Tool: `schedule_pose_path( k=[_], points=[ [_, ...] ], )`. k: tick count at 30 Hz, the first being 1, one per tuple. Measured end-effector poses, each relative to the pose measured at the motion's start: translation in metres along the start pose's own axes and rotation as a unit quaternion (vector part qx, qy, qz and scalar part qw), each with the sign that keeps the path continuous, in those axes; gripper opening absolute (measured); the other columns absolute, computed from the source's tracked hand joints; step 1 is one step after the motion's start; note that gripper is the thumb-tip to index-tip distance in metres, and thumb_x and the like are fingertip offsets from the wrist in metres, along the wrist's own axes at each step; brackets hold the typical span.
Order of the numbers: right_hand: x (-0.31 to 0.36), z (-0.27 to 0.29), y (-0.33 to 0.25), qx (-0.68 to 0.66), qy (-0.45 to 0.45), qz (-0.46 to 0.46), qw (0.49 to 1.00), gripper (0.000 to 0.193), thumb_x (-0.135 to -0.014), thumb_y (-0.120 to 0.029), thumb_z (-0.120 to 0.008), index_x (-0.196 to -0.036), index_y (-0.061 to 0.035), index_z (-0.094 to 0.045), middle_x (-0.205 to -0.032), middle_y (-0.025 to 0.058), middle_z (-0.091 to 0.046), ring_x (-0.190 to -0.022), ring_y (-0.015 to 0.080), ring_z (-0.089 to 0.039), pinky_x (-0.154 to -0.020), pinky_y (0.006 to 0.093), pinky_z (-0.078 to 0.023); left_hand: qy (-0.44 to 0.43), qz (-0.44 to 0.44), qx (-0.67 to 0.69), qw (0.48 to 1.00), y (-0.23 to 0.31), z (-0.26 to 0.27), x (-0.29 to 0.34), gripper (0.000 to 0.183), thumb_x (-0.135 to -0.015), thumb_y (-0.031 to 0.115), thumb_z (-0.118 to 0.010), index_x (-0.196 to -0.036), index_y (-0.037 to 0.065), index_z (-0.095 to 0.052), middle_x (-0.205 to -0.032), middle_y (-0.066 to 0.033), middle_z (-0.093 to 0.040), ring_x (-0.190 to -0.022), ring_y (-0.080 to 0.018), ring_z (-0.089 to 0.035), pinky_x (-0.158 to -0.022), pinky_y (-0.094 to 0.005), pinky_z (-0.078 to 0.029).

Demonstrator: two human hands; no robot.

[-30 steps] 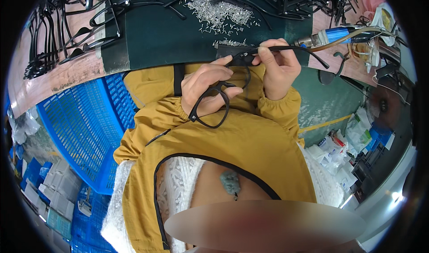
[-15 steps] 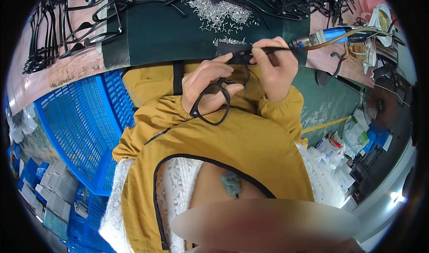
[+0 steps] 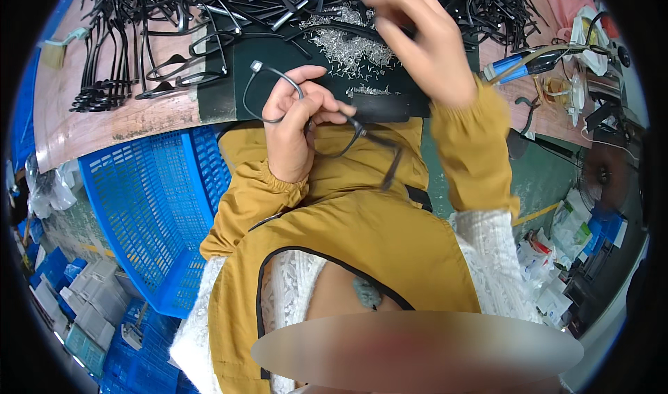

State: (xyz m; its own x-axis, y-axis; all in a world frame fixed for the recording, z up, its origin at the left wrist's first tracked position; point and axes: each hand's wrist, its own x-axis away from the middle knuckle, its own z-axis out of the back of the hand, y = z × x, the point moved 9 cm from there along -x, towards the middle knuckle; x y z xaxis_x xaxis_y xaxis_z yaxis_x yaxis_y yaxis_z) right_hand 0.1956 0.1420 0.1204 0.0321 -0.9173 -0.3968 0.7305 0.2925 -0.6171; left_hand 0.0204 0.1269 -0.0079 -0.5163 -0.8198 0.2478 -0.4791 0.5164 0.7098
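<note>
Our left fingers [image 3: 306,73] grip glasses [image 3: 358,127]; our right fingers [image 3: 403,1] blur, grasp unclear; blue basket [image 3: 153,192] near nine o'clock.

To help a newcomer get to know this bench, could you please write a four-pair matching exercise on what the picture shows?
1. Glasses frame
2. Small metal pieces
3. Plastic basket
4. Smock

A. Bright blue
B. Held in the left hand
C. Mustard yellow
D. Loose on the dark mat

Pairs: 1-B, 2-D, 3-A, 4-C.
</note>
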Motion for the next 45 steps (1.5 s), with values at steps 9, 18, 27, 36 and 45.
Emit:
schedule_pose_path(
  k=[9, 18, 27, 36, 45],
  points=[
    [-0.102, -0.025, 0.042, 0.132, -0.068, 0.171, 0.974, 0.017, -0.077, -0.005, -0.073, -0.094, -0.0066, -0.074, -0.096, 0.0114, -0.059, -0.097, 0.0323, -0.057, -0.084, 0.0414, -0.048, -0.027, 0.028, -0.084, 0.996, 0.001, -0.003, -0.003, 0.046, -0.109, 0.036, -0.042, -0.12, -0.004, -0.059, -0.079, -0.0114, -0.064, -0.071, -0.023, -0.07, -0.061, -0.0287, -0.057],
    [-0.139, -0.004, 0.012, 0.233, 0.081, 0.175, 0.953, 0.017, -0.087, -0.023, -0.075, -0.085, -0.0063, -0.075, -0.085, 0.0116, -0.062, -0.085, 0.0328, -0.064, -0.075, 0.0433, -0.051, -0.018, 0.017, -0.118, 0.993, -0.001, -0.004, -0.002, 0.05, -0.11, 0.039, -0.037, -0.119, -0.005, -0.058, -0.079, -0.0119, -0.063, -0.071, -0.0248, -0.071, -0.059, -0.029, -0.059],
    [-0.154, 0.058, -0.01, -0.108, 0.264, 0.073, 0.956, 0.025, -0.09, -0.018, -0.074, -0.083, 0.0058, -0.069, -0.068, 0.0065, -0.063, -0.066, 0.0122, -0.057, -0.062, 0.0319, -0.045, -0.022, 0.028, -0.116, 0.993, 0.001, -0.005, -0.005, 0.049, -0.11, 0.038, -0.037, -0.12, -0.006, -0.058, -0.08, -0.0123, -0.064, -0.072, -0.025, -0.072, -0.06, -0.0282, -0.06],
    [0.089, -0.032, -0.002, -0.018, -0.15, -0.049, 0.987, 0.023, -0.091, -0.008, -0.071, -0.113, -0.0036, -0.073, -0.086, 0.0101, -0.061, -0.075, 0.0275, -0.064, -0.065, 0.0356, -0.052, -0.025, 0.028, -0.067, 0.997, -0.001, -0.006, -0.002, 0.027, -0.106, 0.02, -0.058, -0.119, -0.004, -0.056, -0.082, -0.0104, -0.068, -0.075, -0.0224, -0.073, -0.062, -0.0264, -0.058],
    [0.104, -0.003, -0.013, -0.282, 0.067, -0.096, 0.952, 0.015, -0.094, 0.002, -0.069, -0.109, 0.0026, -0.071, -0.111, 0.0084, -0.059, -0.098, 0.0149, -0.061, -0.085, 0.0276, -0.052, -0.064, 0.128, -0.074, 0.987, -0.042, -0.04, 0.014, 0.032, -0.107, 0.033, -0.05, -0.106, 0.002, -0.057, -0.078, -0.0087, -0.062, -0.07, -0.0243, -0.07, -0.061, -0.0289, -0.057]
  ],
)
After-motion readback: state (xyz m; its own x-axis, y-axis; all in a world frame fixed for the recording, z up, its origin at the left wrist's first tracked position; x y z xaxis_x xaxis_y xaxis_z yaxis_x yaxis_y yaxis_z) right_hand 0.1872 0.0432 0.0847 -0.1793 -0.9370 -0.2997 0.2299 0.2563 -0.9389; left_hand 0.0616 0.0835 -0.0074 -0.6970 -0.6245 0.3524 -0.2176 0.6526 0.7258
